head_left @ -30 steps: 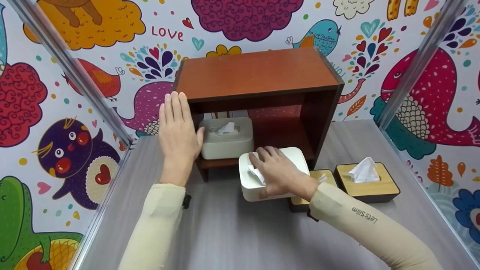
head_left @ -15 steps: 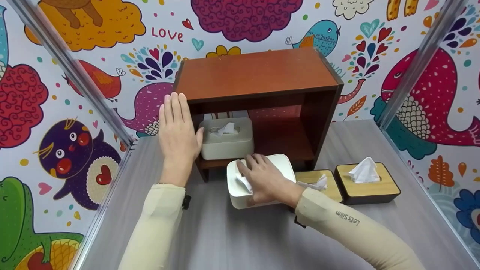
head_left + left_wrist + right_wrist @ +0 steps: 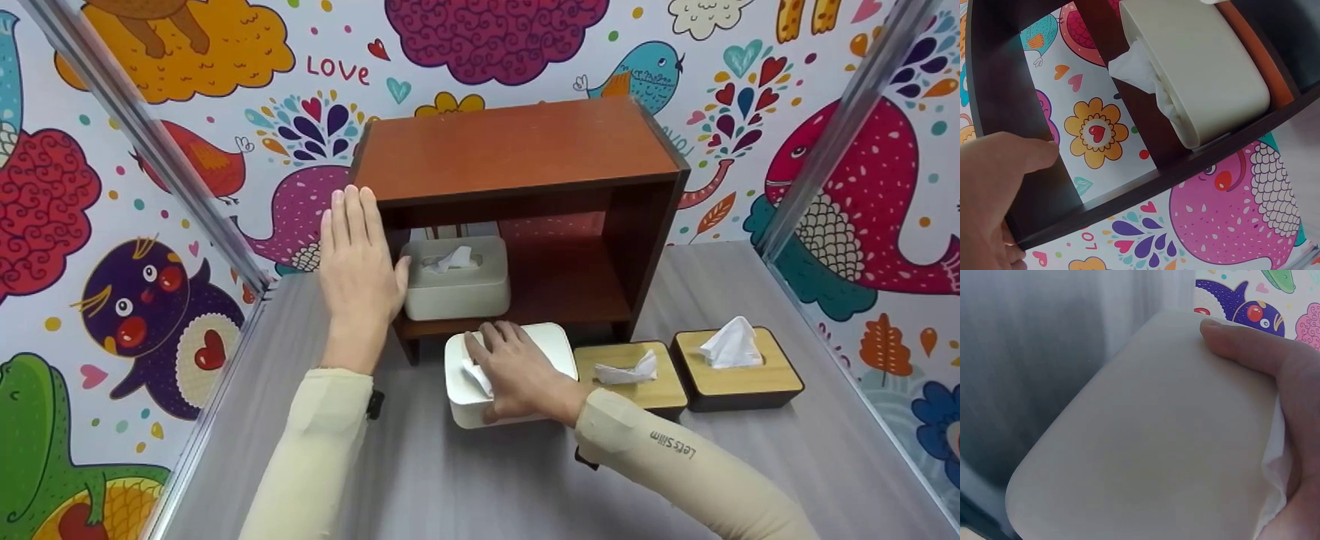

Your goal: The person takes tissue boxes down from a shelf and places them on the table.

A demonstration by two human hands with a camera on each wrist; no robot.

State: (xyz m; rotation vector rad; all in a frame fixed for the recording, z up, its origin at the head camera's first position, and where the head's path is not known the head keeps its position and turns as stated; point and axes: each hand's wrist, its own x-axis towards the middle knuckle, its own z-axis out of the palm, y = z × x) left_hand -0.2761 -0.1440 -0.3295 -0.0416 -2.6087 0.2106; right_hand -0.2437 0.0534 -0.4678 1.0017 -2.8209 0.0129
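My right hand (image 3: 517, 371) grips a white tissue box (image 3: 553, 341) from above, its palm over the lid where a white tissue sticks out. In the right wrist view my thumb (image 3: 1235, 343) presses along the side of that white box (image 3: 1140, 422). With fingers straight, my left hand (image 3: 358, 281) rests along the left side of a brown wooden shelf (image 3: 517, 146). Its thumb (image 3: 1039, 154) lies at the side panel in the left wrist view. Inside the shelf, at the left, stands a grey-beige tissue box (image 3: 456, 296) with a tissue poking out.
Right of the held box, two wood-topped tissue boxes stand on the grey table (image 3: 465, 487): a nearer one (image 3: 630, 367) and one farther right (image 3: 739, 371). A metal frame post (image 3: 832, 135) and printed walls border the table.
My right hand has carried the white tissue box left and toward me, uncovering more of the nearer wood-topped box. My left hand has stayed at the shelf's side.
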